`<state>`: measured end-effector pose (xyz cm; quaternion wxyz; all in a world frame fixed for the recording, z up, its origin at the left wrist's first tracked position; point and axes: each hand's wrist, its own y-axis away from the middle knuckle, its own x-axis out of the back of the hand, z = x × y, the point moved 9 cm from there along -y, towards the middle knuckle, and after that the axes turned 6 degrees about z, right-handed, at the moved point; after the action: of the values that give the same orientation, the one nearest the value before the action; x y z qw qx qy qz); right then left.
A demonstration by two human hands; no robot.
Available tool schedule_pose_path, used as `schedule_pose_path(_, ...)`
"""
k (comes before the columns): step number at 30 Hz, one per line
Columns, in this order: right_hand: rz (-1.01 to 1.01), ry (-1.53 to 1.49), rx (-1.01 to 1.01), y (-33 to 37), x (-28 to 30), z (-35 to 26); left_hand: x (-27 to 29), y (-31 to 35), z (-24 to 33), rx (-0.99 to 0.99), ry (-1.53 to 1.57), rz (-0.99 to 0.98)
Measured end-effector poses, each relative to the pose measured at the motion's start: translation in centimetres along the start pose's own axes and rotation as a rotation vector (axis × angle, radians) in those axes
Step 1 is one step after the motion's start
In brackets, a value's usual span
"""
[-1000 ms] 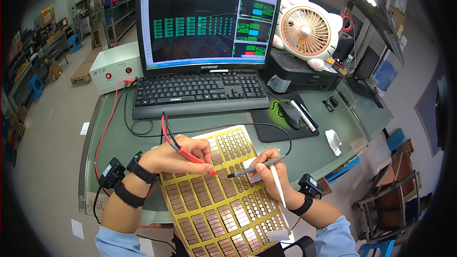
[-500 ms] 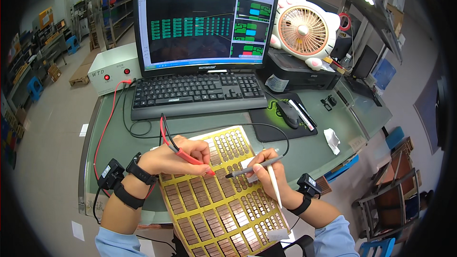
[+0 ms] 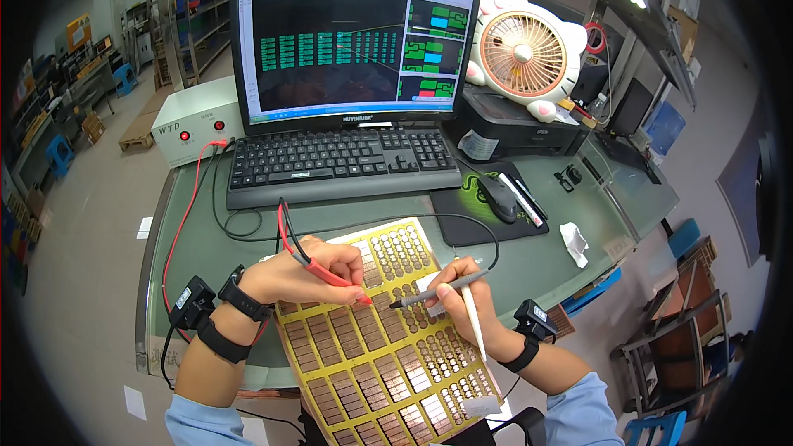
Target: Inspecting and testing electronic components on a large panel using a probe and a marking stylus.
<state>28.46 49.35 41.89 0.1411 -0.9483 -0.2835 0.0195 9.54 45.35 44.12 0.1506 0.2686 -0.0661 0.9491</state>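
A yellow circuit board panel (image 3: 330,369) with copper-coloured rectangles and rows of small round pads lies tilted in front of me at the table's near edge. My left hand (image 3: 310,274) pinches a red test probe (image 3: 329,273), its tip at the panel's upper middle. In my right hand (image 3: 467,297) is a black-and-grey test probe (image 3: 429,296), its tip just right of the red one; whether either tip touches copper I cannot tell. The same hand also holds a white pen-like stick (image 3: 473,318) and a small white piece (image 3: 428,285), partly hidden by the fingers.
Behind the panel are a black keyboard (image 3: 330,161), a monitor (image 3: 330,91) showing a green layout, and a mouse (image 3: 497,196) on a black pad. A white box (image 3: 194,120) feeds the red lead at left. A white fan (image 3: 522,54) stands on a printer (image 3: 529,125); crumpled paper (image 3: 575,244) lies right.
Both hands and probes hold nearly the same places over the panel. The white stick in my right hand has tilted slightly.
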Motion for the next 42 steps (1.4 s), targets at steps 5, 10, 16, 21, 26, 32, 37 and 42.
schedule_pose_path(5, -0.004, 0.047, 0.009, -0.2, 0.1, -0.1, 0.0, -0.1, 0.3, -0.022, -0.009, 0.003)
schedule_pose_path(10, -0.023, 0.071, -0.02, -0.3, 0.0, -0.3, 0.1, 0.0, 0.8, -0.042, -0.033, 0.012)
schedule_pose_path(16, -0.005, 0.05, -0.029, -0.2, 0.0, -0.2, 0.1, 0.0, 0.6, -0.028, -0.014, 0.015)
schedule_pose_path(21, 0.0, -0.062, -0.014, -0.1, 0.2, -0.2, 0.1, 0.1, 0.4, 0.008, 0.038, 0.032)
schedule_pose_path(26, -0.012, -0.053, 0.011, 0.0, 0.3, -0.3, -0.3, 0.1, 0.7, 0.043, 0.034, -0.04)
schedule_pose_path(32, -0.017, -0.044, -0.01, 0.0, 0.2, -0.4, -0.4, -0.1, 0.6, 0.029, 0.02, -0.031)
schedule_pose_path(37, -0.022, -0.018, -0.024, 0.4, 0.3, 0.1, -0.7, 0.1, 0.8, 0.031, 0.069, -0.032)
schedule_pose_path(42, 0.012, 0.086, -0.022, -0.4, 0.5, -1.8, -1.1, 0.0, 0.1, 0.046, 0.126, -0.025)
